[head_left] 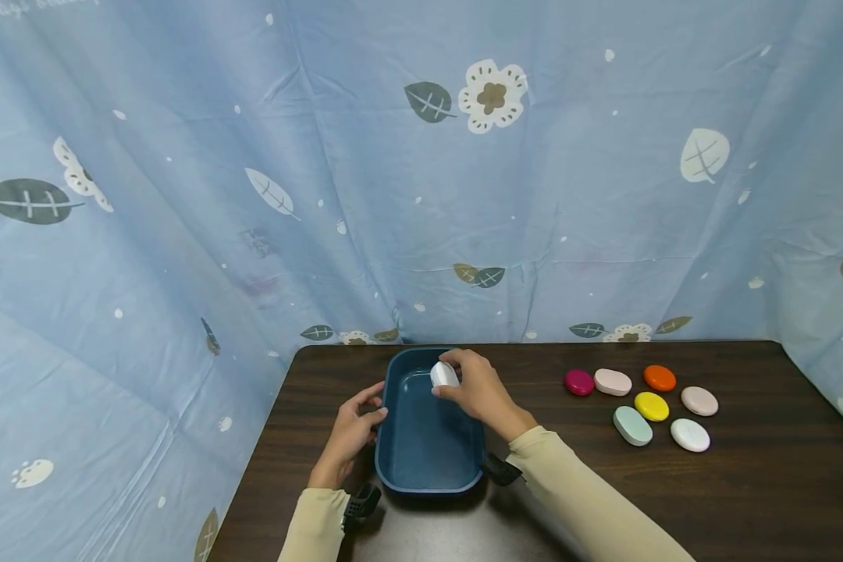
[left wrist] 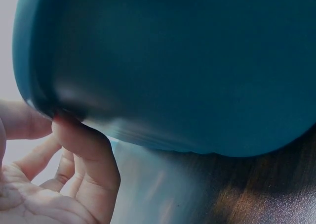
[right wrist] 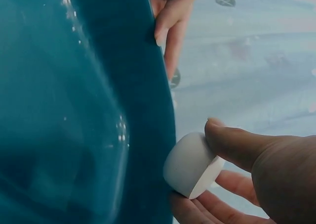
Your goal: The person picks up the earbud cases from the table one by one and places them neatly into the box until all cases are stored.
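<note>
I'd put the work in hand near its start: the white piece [head_left: 444, 375] is lifted over the far part of the blue tray [head_left: 432, 446], and I see nothing lying on the stretch of tray floor that shows. The right hand [head_left: 479, 389] pinches that piece between thumb and fingers, so its release is not yet done. My right wrist view sets it against the tray wall, though whether they touch I can't tell. The left hand [head_left: 352, 435] has thumb and finger against the tray's left rim; I can't tell whether they pinch it or only rest there. What I'd count as left is on the table [head_left: 752, 492], well apart to the right: a magenta piece [head_left: 579, 382], a long pink piece [head_left: 613, 382], an orange piece [head_left: 659, 378], a yellow piece [head_left: 651, 406], a green piece [head_left: 632, 425], a round pink piece [head_left: 699, 400] and a second white piece [head_left: 690, 435]. They lie close together, so I'd judge neighbours easy to nudge. Between me and them comes the right sleeve [head_left: 576, 488], and the black wrist unit [head_left: 501, 470] sits by the tray's right rim, where I think it could bump. A blue curtain [head_left: 576, 203] hangs behind the table.
</note>
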Tool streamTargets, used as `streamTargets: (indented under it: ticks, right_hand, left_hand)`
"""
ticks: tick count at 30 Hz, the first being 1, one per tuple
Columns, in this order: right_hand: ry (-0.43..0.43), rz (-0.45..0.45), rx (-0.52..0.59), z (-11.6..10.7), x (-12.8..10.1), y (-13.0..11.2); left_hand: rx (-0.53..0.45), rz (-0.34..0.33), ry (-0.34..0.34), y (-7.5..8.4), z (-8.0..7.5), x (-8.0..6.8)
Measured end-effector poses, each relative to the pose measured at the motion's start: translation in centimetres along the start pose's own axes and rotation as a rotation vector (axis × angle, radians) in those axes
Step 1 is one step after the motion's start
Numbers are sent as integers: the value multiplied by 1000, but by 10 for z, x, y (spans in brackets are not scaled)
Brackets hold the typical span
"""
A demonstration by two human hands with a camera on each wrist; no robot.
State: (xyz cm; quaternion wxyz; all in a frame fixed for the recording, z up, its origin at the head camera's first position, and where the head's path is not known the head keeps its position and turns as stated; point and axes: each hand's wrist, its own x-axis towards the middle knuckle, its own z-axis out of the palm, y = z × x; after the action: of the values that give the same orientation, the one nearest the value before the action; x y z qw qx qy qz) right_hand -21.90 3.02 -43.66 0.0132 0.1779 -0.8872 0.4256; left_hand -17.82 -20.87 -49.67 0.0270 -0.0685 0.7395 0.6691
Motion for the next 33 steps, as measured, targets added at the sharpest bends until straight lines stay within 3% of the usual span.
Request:
streamTargets:
  ticks: [11, 19, 33]
  right_hand:
    - [-83, 41, 23, 17, 20, -2]
    - [-150, 149, 52, 32, 32, 3]
    - [-127, 181, 47, 51, 36, 7]
  left_hand:
    - [12, 3, 2, 1, -1, 0]
    - [21, 2, -1, 1, -1, -1]
    - [9, -6, -7, -3, -2, -1]
